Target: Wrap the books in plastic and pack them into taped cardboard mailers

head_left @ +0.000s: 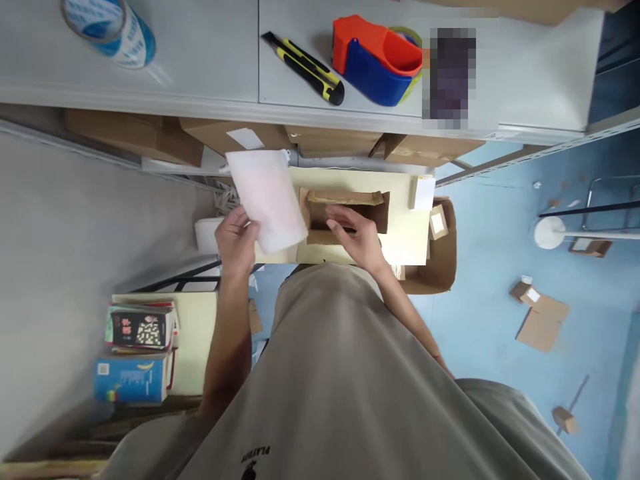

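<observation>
My left hand (237,241) pinches the lower left edge of a flat, whitish, translucent packet (270,200), which is held up over the left part of the cream table (410,233). To the right of the packet, an open cardboard box (347,237) rests on the table with its top flaps apart; its inside is dark. My right hand (356,237) is over the right part of that box, fingers apart and pointing left, with nothing seen in it. A small white box (423,193) lies at the table's back right corner.
Above is a grey shelf (210,60) with a tape roll (113,33), a yellow-black cutter (305,68) and a red-blue tape dispenser (377,61). Cartons (335,142) stand beneath it. A large open carton (443,250) is at the right, books (137,353) at the lower left.
</observation>
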{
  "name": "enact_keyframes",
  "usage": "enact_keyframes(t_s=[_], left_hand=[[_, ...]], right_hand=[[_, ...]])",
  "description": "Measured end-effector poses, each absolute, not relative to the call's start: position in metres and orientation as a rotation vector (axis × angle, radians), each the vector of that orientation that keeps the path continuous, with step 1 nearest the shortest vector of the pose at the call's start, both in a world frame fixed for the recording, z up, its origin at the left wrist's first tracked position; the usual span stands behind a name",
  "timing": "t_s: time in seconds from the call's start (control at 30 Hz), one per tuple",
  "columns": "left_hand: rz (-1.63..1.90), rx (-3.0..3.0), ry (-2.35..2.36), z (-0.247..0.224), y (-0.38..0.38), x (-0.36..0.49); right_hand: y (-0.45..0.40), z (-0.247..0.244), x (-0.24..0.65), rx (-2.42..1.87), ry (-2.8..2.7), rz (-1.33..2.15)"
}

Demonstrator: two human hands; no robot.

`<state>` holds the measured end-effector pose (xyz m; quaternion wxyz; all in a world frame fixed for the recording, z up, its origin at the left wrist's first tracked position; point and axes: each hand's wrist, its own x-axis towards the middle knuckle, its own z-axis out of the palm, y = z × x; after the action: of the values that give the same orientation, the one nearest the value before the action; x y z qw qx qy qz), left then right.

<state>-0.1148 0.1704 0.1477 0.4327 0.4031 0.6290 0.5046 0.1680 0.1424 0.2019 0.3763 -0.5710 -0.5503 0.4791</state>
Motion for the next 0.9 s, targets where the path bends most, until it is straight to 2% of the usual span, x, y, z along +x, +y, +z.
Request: enact_keyframes(t_s=[0.17, 0.3, 0.5, 0.67, 0.8, 0.9], left_hand=[[1.22, 0.838, 1.38, 0.174, 0.142, -0.042], [1.182, 0.845, 1.289, 0.173, 0.129, -0.008], [1.019, 1.091, 1.285, 0.165, 0.112, 0.013], [1.05, 1.844, 1.578, 0.195, 0.122, 0.014], [0.808, 2.262, 1.396, 0.216, 0.139, 0.015], [0.604, 2.33, 1.351, 0.207, 0.15, 0.017]], right_hand=[[0.141, 0.207, 0.161, -1.489, -1.36, 1.331], [0.136, 0.192, 0.182, -1.531, -1.214, 1.346], [0.133, 0.17, 0.22, -1.331, -1.127, 1.468], [0.13, 0.182, 0.246, -1.467, -1.532, 1.197], [0.132, 0.2, 0.257, -1.583, -2.049, 0.902], [0.142, 0.205, 0.255, -1.619, -2.333, 0.715]])
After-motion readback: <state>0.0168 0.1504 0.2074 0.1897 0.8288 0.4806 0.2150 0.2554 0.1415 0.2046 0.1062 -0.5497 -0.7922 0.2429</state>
